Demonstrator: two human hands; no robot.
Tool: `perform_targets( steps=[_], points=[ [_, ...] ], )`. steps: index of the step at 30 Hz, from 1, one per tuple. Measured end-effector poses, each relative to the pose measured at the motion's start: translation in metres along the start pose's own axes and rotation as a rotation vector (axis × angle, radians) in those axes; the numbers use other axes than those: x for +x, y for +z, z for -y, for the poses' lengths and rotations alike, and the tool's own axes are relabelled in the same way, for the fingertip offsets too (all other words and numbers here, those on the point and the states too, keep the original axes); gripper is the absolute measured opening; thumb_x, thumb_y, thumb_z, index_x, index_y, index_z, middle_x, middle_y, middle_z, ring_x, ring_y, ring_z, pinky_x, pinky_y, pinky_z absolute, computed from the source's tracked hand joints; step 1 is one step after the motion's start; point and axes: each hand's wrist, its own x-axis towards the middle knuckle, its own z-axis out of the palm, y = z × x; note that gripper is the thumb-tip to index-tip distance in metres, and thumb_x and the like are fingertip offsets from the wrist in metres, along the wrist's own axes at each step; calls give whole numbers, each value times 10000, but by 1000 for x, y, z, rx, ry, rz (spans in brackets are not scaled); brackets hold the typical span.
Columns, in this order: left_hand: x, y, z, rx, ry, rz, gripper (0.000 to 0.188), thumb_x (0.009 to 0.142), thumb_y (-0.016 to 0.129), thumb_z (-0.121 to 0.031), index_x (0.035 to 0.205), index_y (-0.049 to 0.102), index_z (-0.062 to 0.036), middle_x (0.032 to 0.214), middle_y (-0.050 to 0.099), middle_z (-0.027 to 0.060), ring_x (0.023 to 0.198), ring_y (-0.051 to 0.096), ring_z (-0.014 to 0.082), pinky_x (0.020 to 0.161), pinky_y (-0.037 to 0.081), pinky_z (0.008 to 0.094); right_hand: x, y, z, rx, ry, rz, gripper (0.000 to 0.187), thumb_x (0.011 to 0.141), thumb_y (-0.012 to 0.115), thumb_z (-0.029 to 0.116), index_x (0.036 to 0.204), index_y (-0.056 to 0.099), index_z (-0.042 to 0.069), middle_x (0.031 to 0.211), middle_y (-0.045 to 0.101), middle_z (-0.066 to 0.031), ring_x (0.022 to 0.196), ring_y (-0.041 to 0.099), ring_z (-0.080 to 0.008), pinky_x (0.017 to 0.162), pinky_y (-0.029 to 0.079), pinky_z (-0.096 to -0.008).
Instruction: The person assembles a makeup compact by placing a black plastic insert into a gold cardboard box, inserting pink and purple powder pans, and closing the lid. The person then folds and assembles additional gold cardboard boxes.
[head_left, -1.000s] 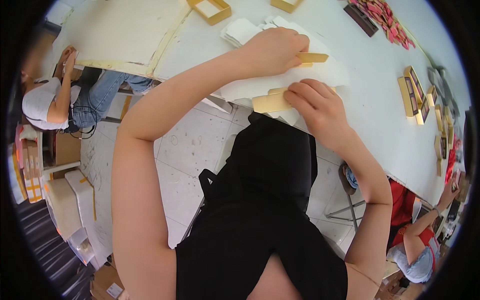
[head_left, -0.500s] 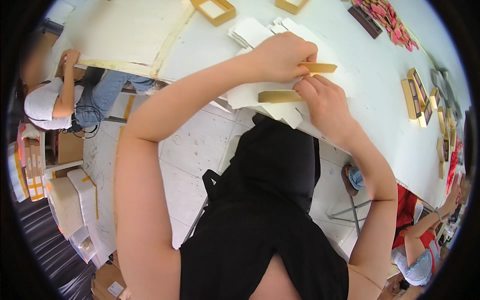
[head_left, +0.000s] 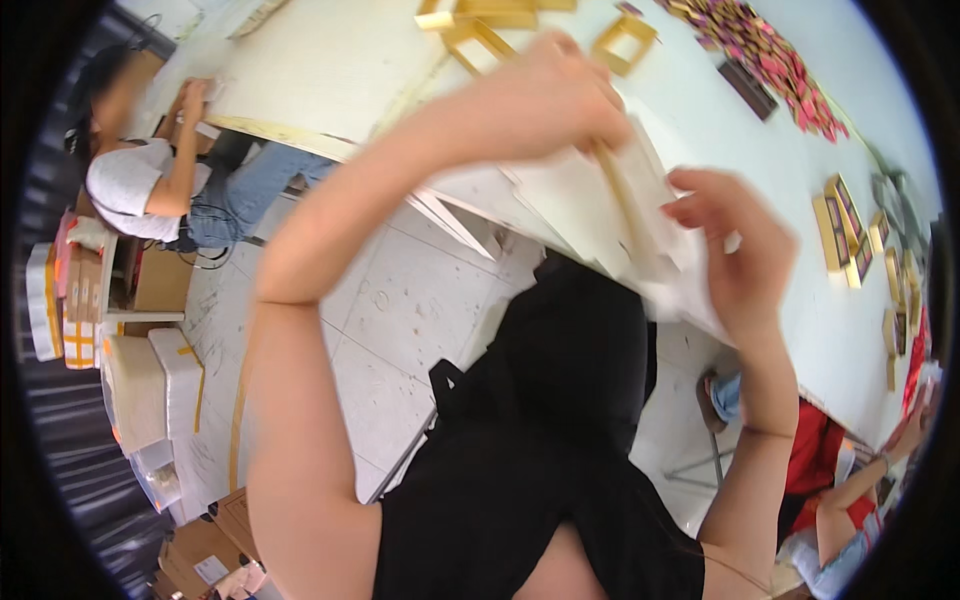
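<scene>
Above the table's near edge, my left hand [head_left: 575,105] is closed on one end of a gold-edged card strip [head_left: 622,195], blurred by motion. The strip slants down toward me from the fingers. My right hand [head_left: 745,235] is apart from it on the right, its fingers bent but spread, with nothing in them that shows. White card sheets [head_left: 560,205] lie in a loose pile beneath my hands, some jutting past the table edge. Whether the strip is joined to any white sheet, I cannot tell.
Gold open box frames [head_left: 627,45] stand at the far side of the white table [head_left: 810,270]. A dark bar [head_left: 748,90] lies beside a heap of small pink and gold pieces [head_left: 775,65]. Gold boxes [head_left: 840,235] sit at right. A seated person [head_left: 150,190] works at left; another is at lower right.
My right hand has let go and moved right and toward me. The gold strip in my left hand has swung from lying crosswise to pointing toward me. The whole view has shifted slightly.
</scene>
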Motion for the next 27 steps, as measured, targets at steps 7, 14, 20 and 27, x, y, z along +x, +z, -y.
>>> perform_targets(
  steps=[7,14,20,27],
  points=[
    [-15,57,7,-28,49,-73,77,717,755,-41,763,727,-96,959,658,-35,1012,576,189,831,521,325,-40,12,-51,-165,-172,585,351,778,691,-25,1115,679,75,1308,636,-37,1352,486,-245,1184,335,-474],
    [-52,61,-56,-276,99,-211,182,719,794,-103,886,725,-84,912,681,-7,727,606,213,602,524,312,-51,32,-62,-68,-225,352,388,705,817,191,1053,690,79,1232,671,-20,1256,567,-244,1162,358,-502],
    [-57,78,-65,-371,13,-375,187,711,830,-103,782,664,-54,846,692,26,692,591,190,593,503,290,-40,31,-66,-1,-220,333,310,747,796,197,1003,675,69,1046,715,-43,1108,635,-250,1134,390,-503],
    [-49,116,-84,-311,-227,-671,168,715,794,10,824,674,-35,852,706,62,639,612,196,536,486,261,-41,65,-47,-220,-259,35,215,761,743,113,747,538,49,900,664,-68,820,661,-247,1003,526,-452]
  ],
)
